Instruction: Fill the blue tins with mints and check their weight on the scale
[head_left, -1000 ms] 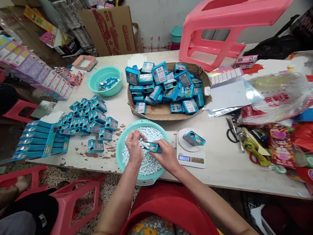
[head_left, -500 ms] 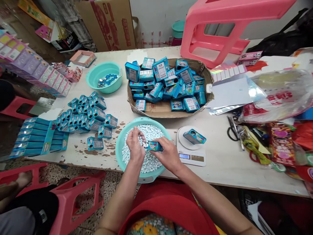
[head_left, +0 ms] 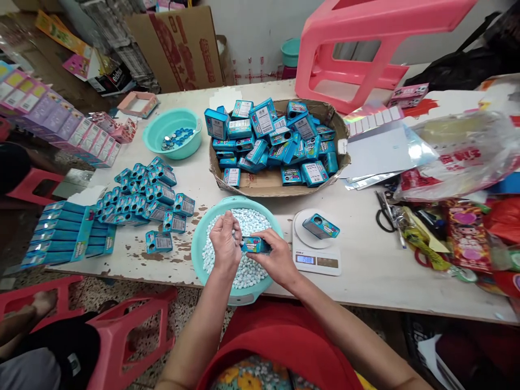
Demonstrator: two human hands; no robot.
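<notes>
Against a pale wall stands a worn white table. Near its front edge, a green basin contains loose white candies. Box location: one blue box is held above the basin, between both hands. Right hand: closed on the right end of the box, thumb and fingers on opposite sides. Left hand: fingers curled nearly closed at the left end, apparently around a few candies; whether the fingertips touch the box cannot be determined. Step in hand, as judged: feeding candies into the box. The next move calls for a steady right-hand grip, the open end aligned with the left fingertips, and candies released in small amounts over the basin. Beside the basin, a second box rests on a scale with its display lit
</notes>
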